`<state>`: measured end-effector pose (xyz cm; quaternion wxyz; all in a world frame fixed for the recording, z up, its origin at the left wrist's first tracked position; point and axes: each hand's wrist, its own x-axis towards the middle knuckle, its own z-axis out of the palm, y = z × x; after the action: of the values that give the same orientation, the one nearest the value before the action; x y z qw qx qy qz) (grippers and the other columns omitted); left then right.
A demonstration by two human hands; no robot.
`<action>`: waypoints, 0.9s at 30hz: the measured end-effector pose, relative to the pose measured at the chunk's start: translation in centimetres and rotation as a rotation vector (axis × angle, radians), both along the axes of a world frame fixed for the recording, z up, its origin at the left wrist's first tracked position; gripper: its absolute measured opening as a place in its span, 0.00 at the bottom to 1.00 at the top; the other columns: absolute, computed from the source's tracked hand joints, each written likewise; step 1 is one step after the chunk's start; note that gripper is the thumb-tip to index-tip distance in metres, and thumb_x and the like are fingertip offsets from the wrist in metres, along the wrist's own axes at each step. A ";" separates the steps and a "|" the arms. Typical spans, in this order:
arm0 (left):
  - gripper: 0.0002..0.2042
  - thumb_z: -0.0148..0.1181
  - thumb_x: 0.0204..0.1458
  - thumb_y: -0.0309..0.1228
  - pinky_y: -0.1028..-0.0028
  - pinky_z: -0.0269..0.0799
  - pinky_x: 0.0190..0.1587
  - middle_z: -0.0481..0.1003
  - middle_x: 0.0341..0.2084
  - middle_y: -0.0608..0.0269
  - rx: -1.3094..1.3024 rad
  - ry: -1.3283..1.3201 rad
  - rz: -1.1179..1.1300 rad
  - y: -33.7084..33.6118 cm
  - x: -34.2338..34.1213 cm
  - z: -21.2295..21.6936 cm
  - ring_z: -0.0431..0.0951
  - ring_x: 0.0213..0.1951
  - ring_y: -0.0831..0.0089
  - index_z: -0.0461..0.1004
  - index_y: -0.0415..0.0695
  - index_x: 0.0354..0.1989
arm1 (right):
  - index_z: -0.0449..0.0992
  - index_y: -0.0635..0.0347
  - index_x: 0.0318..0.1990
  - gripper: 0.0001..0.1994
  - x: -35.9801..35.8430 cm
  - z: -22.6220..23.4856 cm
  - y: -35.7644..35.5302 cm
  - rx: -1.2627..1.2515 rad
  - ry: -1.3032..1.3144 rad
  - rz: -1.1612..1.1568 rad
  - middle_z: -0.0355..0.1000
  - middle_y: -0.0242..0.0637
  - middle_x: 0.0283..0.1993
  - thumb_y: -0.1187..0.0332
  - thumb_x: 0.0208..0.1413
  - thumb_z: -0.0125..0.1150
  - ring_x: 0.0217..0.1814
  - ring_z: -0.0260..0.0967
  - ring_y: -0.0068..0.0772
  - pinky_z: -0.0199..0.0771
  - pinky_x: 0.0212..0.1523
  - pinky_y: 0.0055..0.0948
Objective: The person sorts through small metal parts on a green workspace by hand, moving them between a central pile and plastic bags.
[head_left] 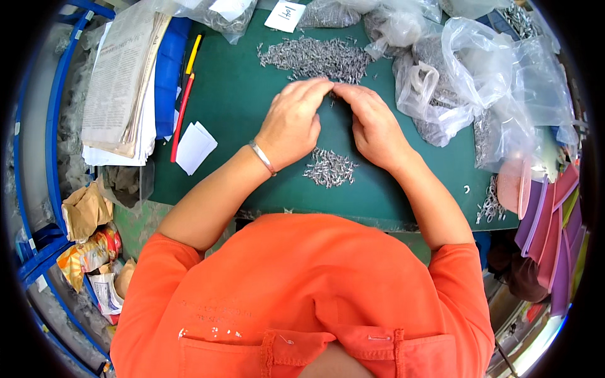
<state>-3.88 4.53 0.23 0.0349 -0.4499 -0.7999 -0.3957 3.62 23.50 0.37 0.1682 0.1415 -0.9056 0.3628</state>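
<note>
A wide heap of small grey metal pieces (318, 58) lies on the green tabletop; they look like short screws or pins, too small to tell. At its near edge my left hand (291, 120) and my right hand (376, 126) curve inward, fingertips meeting in a peak. Both have their fingers extended and rest on the table, with a gap between the palms. A few pieces show just under the fingertips; anything deeper behind the fingers is hidden. Closer to my body, between my wrists, sits a smaller pile of similar shiny pieces (330, 168).
Clear plastic bags of metal parts (450, 75) crowd the right and back. A numbered paper slip (285, 16) lies behind the heap. On the left are a red pen (183, 116), white paper slips (196, 148) and stacked newspapers (120, 82). Small rings (490, 203) lie near the right edge.
</note>
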 end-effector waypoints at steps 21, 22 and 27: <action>0.31 0.50 0.46 0.12 0.62 0.67 0.59 0.76 0.51 0.53 -0.061 -0.133 -0.086 0.1 -1.6 0.2 0.75 0.52 0.55 0.61 0.37 0.64 | 0.72 0.60 0.55 0.25 -0.6 0.8 1.8 -0.079 -0.193 0.027 0.76 0.43 0.48 0.87 0.49 0.48 0.52 0.71 0.49 0.72 0.54 0.40; 0.32 0.50 0.46 0.12 0.62 0.67 0.58 0.76 0.51 0.53 -0.104 -0.189 -0.117 -0.2 -1.6 0.4 0.75 0.53 0.55 0.61 0.37 0.64 | 0.72 0.61 0.55 0.25 -0.2 1.2 2.1 -0.175 -0.363 0.056 0.75 0.44 0.50 0.87 0.48 0.49 0.53 0.71 0.51 0.71 0.55 0.40; 0.32 0.50 0.43 0.11 0.60 0.68 0.57 0.75 0.52 0.53 -0.041 -0.078 -0.121 -0.2 -1.0 -0.1 0.74 0.52 0.53 0.63 0.37 0.63 | 0.73 0.63 0.54 0.25 0.3 1.0 2.0 -0.085 -0.220 0.025 0.74 0.47 0.50 0.87 0.45 0.51 0.54 0.70 0.52 0.69 0.58 0.42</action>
<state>-4.86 4.29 0.15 -0.0297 -0.4824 -0.7798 -0.3981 3.95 25.54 1.42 0.0693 0.1048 -0.9005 0.4163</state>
